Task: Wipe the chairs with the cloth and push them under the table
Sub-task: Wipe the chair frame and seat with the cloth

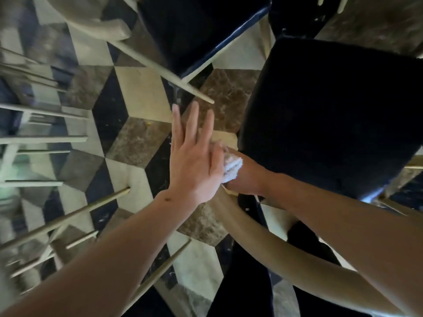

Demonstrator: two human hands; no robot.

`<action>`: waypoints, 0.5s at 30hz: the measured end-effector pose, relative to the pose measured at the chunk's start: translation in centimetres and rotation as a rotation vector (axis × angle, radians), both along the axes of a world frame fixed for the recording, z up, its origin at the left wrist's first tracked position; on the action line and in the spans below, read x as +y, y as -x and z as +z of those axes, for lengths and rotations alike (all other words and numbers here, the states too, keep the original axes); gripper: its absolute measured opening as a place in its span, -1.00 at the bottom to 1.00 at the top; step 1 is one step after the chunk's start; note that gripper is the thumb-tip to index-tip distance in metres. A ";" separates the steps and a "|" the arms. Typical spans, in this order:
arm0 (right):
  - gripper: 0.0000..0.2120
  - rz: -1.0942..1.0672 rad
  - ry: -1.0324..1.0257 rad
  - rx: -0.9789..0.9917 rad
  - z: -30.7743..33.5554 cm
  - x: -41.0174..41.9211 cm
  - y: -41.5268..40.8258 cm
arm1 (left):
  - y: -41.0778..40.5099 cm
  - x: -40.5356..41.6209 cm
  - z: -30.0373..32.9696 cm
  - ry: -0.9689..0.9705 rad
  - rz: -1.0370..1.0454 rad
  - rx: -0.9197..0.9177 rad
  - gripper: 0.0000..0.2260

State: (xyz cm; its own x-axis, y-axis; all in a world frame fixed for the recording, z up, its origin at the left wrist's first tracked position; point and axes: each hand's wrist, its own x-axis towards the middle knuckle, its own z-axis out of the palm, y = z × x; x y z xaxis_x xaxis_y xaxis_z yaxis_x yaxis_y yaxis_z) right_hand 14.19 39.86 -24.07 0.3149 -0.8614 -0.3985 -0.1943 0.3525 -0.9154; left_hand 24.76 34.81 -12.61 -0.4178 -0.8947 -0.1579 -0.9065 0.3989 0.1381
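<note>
The cloth (pixel 232 168) is clenched in the right grip (pixel 242 175) on the chair (pixel 329 120) rail, the left hand (pixel 194 156) spread just beside it; loosely bunched, it could be dropped.

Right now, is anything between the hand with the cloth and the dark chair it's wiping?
Nothing visible. The right hand presses the white cloth at the curved back rail of the dark-seated chair. The open left hand overlaps from the left.

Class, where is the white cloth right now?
Head view, centre: the white cloth is bunched in the right hand, beside the left hand.
</note>
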 end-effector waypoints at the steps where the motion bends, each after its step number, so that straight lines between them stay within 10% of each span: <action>1: -0.34 0.002 0.021 -0.025 -0.3 0.0 0.0 | 0.2 0.0 0.1 0.019 -0.031 -0.039 -0.40; 4: -0.52 -0.049 0.088 -0.080 -2.7 0.3 -0.6 | 0.2 0.0 0.3 -0.057 -0.081 -0.152 -0.39; 9: -0.07 -0.039 -0.058 0.133 -8.1 0.4 -1.0 | -0.1 -0.3 -0.2 0.001 -0.103 -0.177 -0.43; 15: -0.22 0.254 0.028 0.235 -6.5 0.0 -0.1 | -0.2 -0.5 -0.5 -0.002 -0.095 -0.159 -0.48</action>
State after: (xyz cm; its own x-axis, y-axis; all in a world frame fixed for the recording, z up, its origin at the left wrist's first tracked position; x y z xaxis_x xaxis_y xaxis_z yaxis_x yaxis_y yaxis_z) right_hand 14.31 39.89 -30.57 0.4232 -0.7790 -0.4627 -0.4795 0.2407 -0.8439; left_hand 24.93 34.32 -13.10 -0.4697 -0.8522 -0.2306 -0.8754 0.4834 -0.0032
